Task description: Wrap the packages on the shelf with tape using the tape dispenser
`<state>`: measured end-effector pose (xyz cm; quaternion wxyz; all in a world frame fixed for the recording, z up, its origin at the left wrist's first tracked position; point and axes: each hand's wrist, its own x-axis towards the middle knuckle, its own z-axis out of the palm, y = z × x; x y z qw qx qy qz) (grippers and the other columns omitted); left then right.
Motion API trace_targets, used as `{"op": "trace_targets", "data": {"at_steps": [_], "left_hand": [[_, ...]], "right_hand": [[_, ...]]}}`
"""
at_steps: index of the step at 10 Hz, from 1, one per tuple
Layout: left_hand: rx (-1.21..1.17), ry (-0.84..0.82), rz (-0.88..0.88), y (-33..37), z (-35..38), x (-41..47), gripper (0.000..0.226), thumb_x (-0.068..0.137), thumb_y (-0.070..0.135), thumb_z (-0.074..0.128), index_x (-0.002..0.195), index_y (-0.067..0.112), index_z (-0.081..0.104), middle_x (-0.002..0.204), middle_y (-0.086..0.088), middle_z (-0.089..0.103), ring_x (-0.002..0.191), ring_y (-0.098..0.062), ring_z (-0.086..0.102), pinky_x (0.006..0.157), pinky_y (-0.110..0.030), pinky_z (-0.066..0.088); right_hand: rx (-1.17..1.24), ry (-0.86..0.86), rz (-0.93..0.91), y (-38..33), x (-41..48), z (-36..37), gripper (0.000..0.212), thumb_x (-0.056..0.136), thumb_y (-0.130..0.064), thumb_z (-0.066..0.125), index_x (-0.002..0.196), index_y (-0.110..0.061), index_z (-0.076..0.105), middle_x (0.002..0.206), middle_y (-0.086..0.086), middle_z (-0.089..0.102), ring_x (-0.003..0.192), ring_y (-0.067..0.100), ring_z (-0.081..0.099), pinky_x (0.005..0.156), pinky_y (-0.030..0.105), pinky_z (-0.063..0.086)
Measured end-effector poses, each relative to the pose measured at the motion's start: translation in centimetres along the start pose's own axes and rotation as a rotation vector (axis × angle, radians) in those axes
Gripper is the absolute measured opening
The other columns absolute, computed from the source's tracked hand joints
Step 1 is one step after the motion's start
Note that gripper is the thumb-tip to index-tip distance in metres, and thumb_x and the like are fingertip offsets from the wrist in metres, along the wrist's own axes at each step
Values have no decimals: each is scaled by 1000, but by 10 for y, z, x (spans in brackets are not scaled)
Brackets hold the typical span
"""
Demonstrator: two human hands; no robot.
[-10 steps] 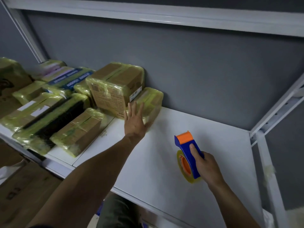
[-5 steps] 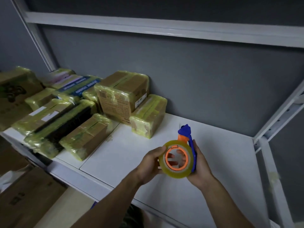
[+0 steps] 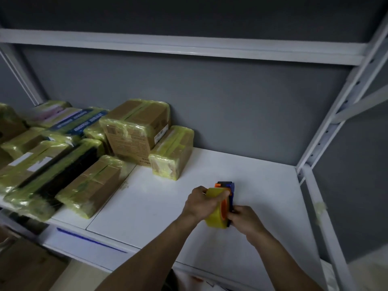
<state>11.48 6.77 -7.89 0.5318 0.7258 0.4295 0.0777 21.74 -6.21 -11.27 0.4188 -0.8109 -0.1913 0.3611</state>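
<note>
Tape dispenser [image 3: 231, 193] is held over the shelf [image 3: 147, 206] at lower centre of the frame. Its tape roll [image 3: 215, 217] is gripped by the left hand [image 3: 199, 203], its blue handle by the right hand [image 3: 245, 219]. Judged light and rigid, best taken by the handle since the roll's film looks slick. Wrapped packages [image 3: 134, 131] are stacked at left, well apart.

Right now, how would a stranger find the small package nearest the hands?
Start at the white shelf against the grey wall; wrapped packages crowd its left side. The small package is the rightmost of them, just right of the big brown box. Unlike its neighbours, it shows almost no brown cardboard under the yellowish tape.
</note>
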Motion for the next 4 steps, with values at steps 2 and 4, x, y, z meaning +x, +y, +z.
{"op": "trace_targets", "data": {"at_steps": [2, 4], "left_hand": [[166, -10, 0, 20, 17, -5, 79, 51, 86, 66, 102, 27, 56, 103, 8, 65, 96, -18, 66, 87, -39, 58], [376, -11, 44, 42, 12, -7, 84, 80, 86, 44, 132, 21, 55, 135, -3, 60, 119, -30, 60, 99, -39, 51]], "right_hand": [[-143, -1, 11, 3, 2, -9, 15, 94, -10, 63, 91, -2, 76, 93, 15, 77, 85, 25, 72, 75, 37, 57], [-329, 206, -86, -27, 5, -43, 10, 103, -14, 54, 100, -12, 63, 116, 17, 67, 108, 31, 64, 82, 30, 42]]}}
